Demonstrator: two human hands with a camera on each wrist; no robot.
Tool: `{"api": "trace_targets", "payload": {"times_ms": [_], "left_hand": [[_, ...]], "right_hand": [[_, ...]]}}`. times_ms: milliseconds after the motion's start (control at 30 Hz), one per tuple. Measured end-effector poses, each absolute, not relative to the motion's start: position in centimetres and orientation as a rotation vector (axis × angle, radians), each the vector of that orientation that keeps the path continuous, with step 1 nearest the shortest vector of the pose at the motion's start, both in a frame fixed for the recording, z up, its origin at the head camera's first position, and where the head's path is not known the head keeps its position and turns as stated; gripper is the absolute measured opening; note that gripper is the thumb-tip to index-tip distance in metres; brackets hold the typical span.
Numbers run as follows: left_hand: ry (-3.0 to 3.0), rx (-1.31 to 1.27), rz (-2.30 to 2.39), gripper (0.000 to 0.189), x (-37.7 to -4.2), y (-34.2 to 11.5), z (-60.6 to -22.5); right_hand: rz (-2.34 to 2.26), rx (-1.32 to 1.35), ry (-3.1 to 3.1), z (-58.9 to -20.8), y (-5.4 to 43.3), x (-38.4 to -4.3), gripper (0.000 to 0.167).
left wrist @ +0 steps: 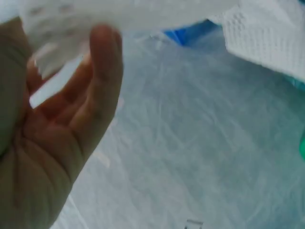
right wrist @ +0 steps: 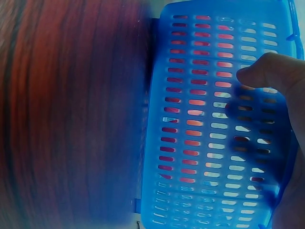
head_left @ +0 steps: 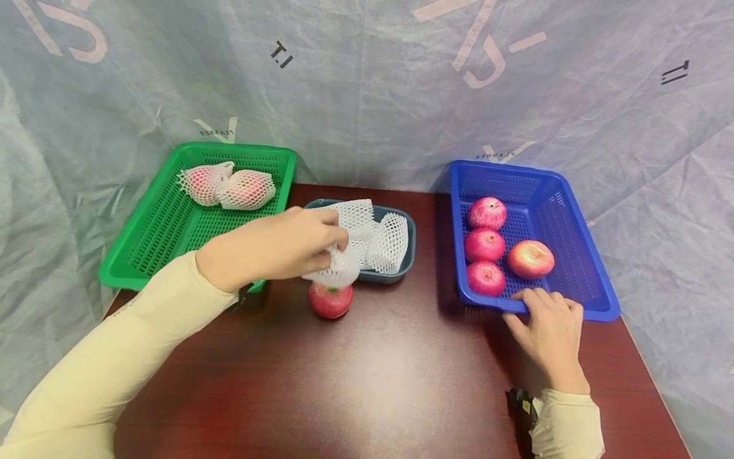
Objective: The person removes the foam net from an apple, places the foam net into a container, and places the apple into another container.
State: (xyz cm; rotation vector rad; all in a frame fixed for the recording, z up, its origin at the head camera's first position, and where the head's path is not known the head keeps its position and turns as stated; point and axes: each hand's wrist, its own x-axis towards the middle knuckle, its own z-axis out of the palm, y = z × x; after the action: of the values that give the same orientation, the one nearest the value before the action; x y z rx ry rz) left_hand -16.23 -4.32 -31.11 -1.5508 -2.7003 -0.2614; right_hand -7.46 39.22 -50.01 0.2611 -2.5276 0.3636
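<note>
My left hand (head_left: pixel 281 241) pinches a white foam fruit net (head_left: pixel 341 270), which hangs just over a red apple (head_left: pixel 331 304) on the table. In the left wrist view the foam net (left wrist: pixel 147 13) stretches across the top, above the curled fingers. Whether the net touches the apple is hard to tell. My right hand (head_left: pixel 552 331) grips the near rim of a blue basket (head_left: pixel 599 315). Several apples (head_left: pixel 485 245) lie in it, mostly on its left side. The right wrist view shows the thumb (right wrist: pixel 269 71) against the basket's slotted outer wall; the fingers over the rim are hidden there.
Behind the left hand, a dark blue-grey tray (head_left: pixel 410 255) holds more foam nets (head_left: pixel 390 242). A green basket (head_left: pixel 129 236) at the left contains two net-wrapped fruits (head_left: pixel 248 190). Grey sheeting (head_left: pixel 367 95) hangs behind the dark red-brown table (head_left: pixel 378 376).
</note>
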Motion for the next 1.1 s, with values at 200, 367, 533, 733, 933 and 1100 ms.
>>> {"api": "trace_targets", "payload": {"times_ms": [200,367,533,733,933,1100], "left_hand": [[-2.414,-1.363,-0.082,0.010,-18.2,-3.3,-33.0],[-2.324,-1.196,0.159,0.009,-19.6,-1.4,-37.6],[-2.565,-1.109,0.137,0.011,-19.5,0.3,-41.7],[-3.091,-1.055,0.009,0.019,-19.8,0.7,-42.9],[-3.354,-1.018,-0.119,0.019,-21.0,0.6,-43.2],[-3.302,-1.029,-0.038,0.030,-20.6,0.2,-42.8]], "right_hand": [[0.366,0.265,-2.523,-50.1,39.3,-7.5,0.023],[0.366,0.265,-2.519,-50.3,39.3,-7.6,0.024],[0.372,0.262,-2.532,-50.6,39.2,-7.4,0.024],[0.374,0.267,-2.504,-50.4,39.2,-7.4,0.023],[0.371,0.265,-2.504,-50.3,39.3,-7.3,0.024],[0.367,0.269,-2.510,-50.4,39.3,-7.5,0.024]]}}
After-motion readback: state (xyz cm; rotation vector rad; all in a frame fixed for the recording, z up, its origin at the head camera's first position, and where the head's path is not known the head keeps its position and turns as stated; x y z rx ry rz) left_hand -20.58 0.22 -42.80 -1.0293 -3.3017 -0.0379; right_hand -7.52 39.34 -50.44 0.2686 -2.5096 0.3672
